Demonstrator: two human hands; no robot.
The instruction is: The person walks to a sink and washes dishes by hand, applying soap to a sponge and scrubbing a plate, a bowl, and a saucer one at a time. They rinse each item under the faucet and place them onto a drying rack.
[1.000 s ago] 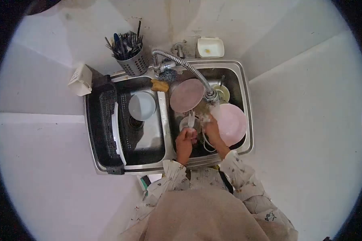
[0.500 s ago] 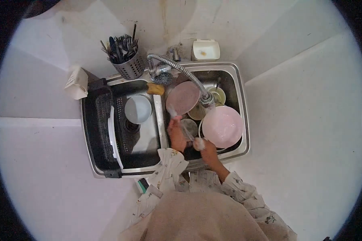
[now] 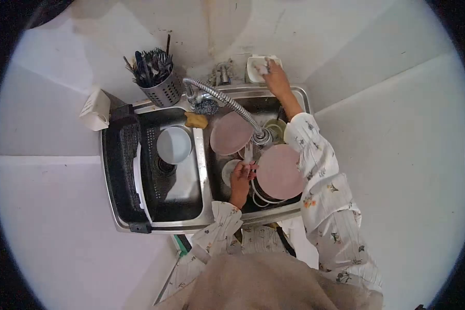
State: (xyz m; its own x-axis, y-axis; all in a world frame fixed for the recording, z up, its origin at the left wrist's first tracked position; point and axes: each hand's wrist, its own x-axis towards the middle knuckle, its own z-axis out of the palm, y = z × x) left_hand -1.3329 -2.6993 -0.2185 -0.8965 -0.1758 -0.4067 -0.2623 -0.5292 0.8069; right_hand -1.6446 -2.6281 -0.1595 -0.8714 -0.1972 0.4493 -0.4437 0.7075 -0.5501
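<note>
My left hand [image 3: 239, 181] is closed on a fork [image 3: 248, 153] with its tines pointing up, over the right basin of the sink. At the back right, my right hand [image 3: 275, 77] reaches into a small white container [image 3: 251, 75]. Its fingers hold a whitish wad, perhaps a scrubbing pad, partly hidden by them. Around the left hand lie a pink plate [image 3: 231, 134], a pink bowl [image 3: 280, 173] and a small round dish [image 3: 230, 173]. A green bowl [image 3: 276, 129] sits farther back, partly covered by the right sleeve.
A flexible metal faucet [image 3: 227, 102] arches over the right basin. In the left basin are a white bowl [image 3: 174, 145] and a black rack [image 3: 124, 165]. A yellow sponge [image 3: 196, 120] rests on the divider. Behind stands a metal cutlery holder [image 3: 163, 92], with a white container [image 3: 95, 110] to its left.
My right hand has moved from beside the left hand up to the white container at the back. My left hand has shifted slightly right, still holding the fork. The water in the pink bowl no longer shows.
</note>
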